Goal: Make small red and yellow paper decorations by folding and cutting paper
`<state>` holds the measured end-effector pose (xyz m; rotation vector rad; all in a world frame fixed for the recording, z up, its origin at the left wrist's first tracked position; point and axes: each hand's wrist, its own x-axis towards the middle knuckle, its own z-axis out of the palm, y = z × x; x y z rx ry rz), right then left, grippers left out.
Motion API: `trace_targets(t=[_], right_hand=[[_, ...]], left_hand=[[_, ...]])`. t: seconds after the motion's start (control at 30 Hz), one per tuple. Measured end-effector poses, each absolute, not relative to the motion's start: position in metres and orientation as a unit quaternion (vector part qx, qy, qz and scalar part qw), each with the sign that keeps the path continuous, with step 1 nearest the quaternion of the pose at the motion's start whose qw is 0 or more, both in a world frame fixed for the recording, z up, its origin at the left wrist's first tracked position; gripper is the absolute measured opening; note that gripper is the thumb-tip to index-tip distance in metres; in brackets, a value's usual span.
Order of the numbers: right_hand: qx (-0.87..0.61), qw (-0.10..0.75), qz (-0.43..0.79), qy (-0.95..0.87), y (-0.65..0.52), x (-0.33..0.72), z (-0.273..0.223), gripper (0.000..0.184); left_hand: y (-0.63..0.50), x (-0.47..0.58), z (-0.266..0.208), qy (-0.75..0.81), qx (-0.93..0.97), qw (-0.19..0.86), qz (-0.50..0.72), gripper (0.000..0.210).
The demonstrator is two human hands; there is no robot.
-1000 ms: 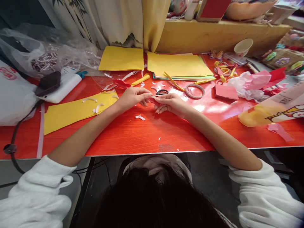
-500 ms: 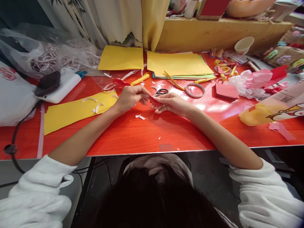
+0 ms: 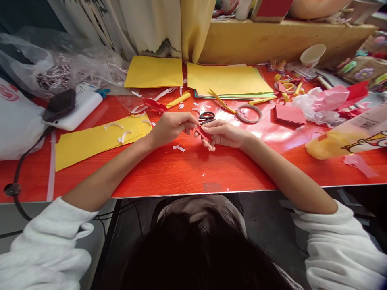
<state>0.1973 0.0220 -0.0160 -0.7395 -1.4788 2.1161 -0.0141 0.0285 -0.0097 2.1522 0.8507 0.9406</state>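
A small piece of red paper (image 3: pixel 204 133) is pinched between my two hands above the red table. My left hand (image 3: pixel 173 128) grips its left end with thumb and fingertips. My right hand (image 3: pixel 225 134) holds the other end, its lower fingers curled beneath the paper. Just behind the hands lie scissors (image 3: pixel 207 117) with black handles; their blades are mostly hidden. Beyond my left hand rest a red paper shape (image 3: pixel 155 105) and a rolled yellow paper piece (image 3: pixel 179 100).
Yellow sheets (image 3: pixel 229 80) are stacked at the back, with more yellow paper (image 3: pixel 99 139) at left. A tape roll (image 3: pixel 249 113), red paper squares (image 3: pixel 289 115) and a drink cup (image 3: pixel 347 137) stand or lie to the right. White scraps (image 3: pixel 179 148) dot the red table (image 3: pixel 169 177).
The red paper has turned in my fingers and now slants down towards my right hand's lower fingers. My left hand has shifted slightly right.
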Motion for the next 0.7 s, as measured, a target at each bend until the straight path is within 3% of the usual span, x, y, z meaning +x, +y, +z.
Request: trace_targets(t=[0.3, 0.53, 0.7], right_hand=[[-0.222, 0.218, 0.798, -0.517, 0.015, 0.194, -0.015, 0.019], [-0.235, 0.255, 0.788, -0.508, 0.012, 0.187, -0.015, 0.014], [-0.279, 0.298, 0.741, -0.533, 0.016, 0.185, -0.018, 0.011]], left_hand=[[0.019, -0.012, -0.011, 0.319, 0.828, 0.27, 0.375, 0.023], [0.023, -0.009, -0.008, 0.33, 0.783, 0.37, 0.376, 0.009], [0.032, -0.008, -0.005, 0.39, 0.716, 0.443, 0.372, 0.035]])
